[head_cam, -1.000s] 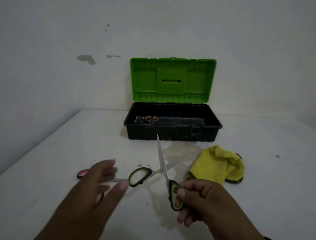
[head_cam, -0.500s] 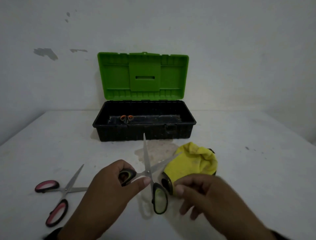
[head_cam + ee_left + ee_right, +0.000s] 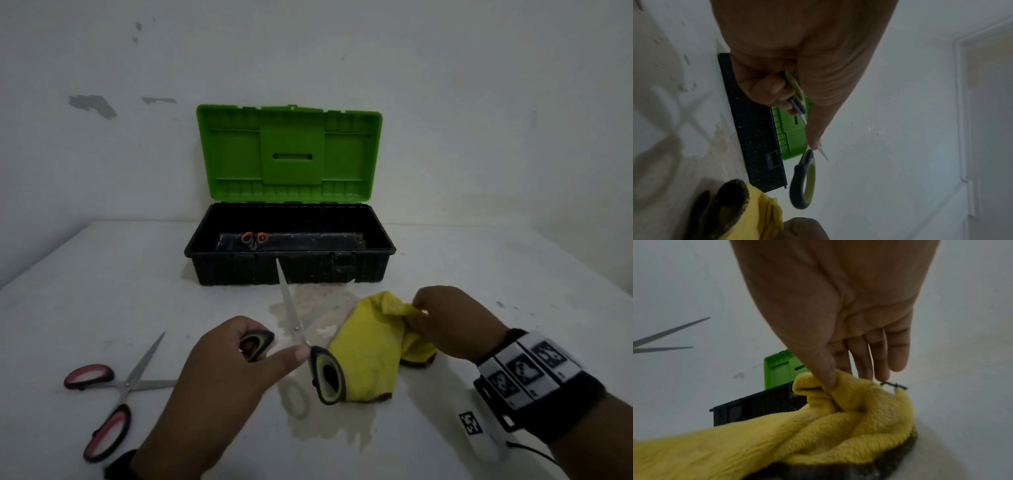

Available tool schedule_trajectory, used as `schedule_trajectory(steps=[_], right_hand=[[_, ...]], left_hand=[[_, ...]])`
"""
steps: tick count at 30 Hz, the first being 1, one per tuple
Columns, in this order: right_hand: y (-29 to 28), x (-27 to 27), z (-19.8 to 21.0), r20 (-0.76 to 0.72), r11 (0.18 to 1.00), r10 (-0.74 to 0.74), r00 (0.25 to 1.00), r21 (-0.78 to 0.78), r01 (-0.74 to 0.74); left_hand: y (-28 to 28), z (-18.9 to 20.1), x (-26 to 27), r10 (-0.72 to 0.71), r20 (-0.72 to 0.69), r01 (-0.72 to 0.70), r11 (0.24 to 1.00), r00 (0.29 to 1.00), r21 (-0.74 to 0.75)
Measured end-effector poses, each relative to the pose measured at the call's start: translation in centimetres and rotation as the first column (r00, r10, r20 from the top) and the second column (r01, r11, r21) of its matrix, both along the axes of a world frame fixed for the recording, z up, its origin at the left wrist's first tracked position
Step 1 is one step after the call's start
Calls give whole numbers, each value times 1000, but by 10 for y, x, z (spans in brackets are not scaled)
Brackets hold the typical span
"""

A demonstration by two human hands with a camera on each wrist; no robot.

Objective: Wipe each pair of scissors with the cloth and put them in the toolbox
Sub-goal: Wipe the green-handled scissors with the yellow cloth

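Our left hand (image 3: 219, 370) holds the green-handled scissors (image 3: 301, 346) above the tabletop (image 3: 479, 267), fingers (image 3: 764, 91) curled through one loop, blades splayed and pointing toward twelve o'clock. At three o'clock from them, our right hand (image 3: 452, 322) pinches a fold of the yellow cloth (image 3: 370, 346) between thumb and fingers (image 3: 861, 358). The open toolbox (image 3: 291, 270) stands at twelve o'clock, orange-handled scissors (image 3: 254, 238) inside. Pink-handled scissors (image 3: 113, 394) lie open at nine o'clock.
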State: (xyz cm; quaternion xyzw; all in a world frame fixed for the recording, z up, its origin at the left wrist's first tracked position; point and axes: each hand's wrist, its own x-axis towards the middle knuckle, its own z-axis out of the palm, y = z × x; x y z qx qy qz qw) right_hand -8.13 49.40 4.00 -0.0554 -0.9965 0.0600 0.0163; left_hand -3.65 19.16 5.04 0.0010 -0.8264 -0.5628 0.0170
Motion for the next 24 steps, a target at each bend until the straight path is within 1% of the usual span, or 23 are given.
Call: schedule_trajectory(steps=[2, 4, 6, 7, 9, 10, 12, 13, 15, 17, 20, 22, 24], right_hand=[[-1, 1, 0, -69, 998, -19, 997, -62, 15], [-4, 6, 4, -230, 980, -44, 972, -198, -3], [-9, 14, 8, -403, 927, -89, 911, -369, -73], [-13, 20, 11, -477, 897, -113, 872, -427, -118], [-26, 32, 17, -592, 869, -115, 798, -449, -208], [-33, 39, 19, -626, 852, -98, 773, -454, -260], [-48, 50, 22, -645, 788, -85, 759, -511, -345], [-55, 54, 22, -636, 764, -94, 766, -539, -354], [-66, 59, 20, -611, 774, -107, 784, -546, -320], [-78, 61, 18, -579, 791, -88, 811, -535, -296], [-94, 64, 21, -540, 747, -50, 840, -579, -327], [-101, 67, 24, -520, 716, -20, 854, -604, -351], [-105, 69, 24, -505, 702, 32, 863, -603, -379]], left_hand=[[-1, 1, 0, 8, 2, -8, 1000, 1000, 19], [-3, 2, -1, 24, -9, -24, 999, 1000, 23], [-2, 3, -2, 30, -21, -30, 1000, 999, 7], [-2, 4, -3, 32, -29, -32, 999, 999, -6], [1, 5, -3, 31, -52, -32, 999, 998, -16], [2, 5, -4, 30, -61, -30, 999, 998, -10], [5, 6, -5, 28, -67, -28, 1000, 997, 2], [7, 6, -5, 30, -66, -30, 1000, 997, 4], [10, 7, -6, 35, -61, -34, 999, 998, 11], [12, 8, -6, 40, -57, -39, 999, 998, 26], [14, 6, -6, 45, -69, -43, 999, 997, 24], [15, 4, -5, 48, -92, -49, 999, 995, -2], [16, 3, -5, 52, -112, -56, 998, 992, -33]])
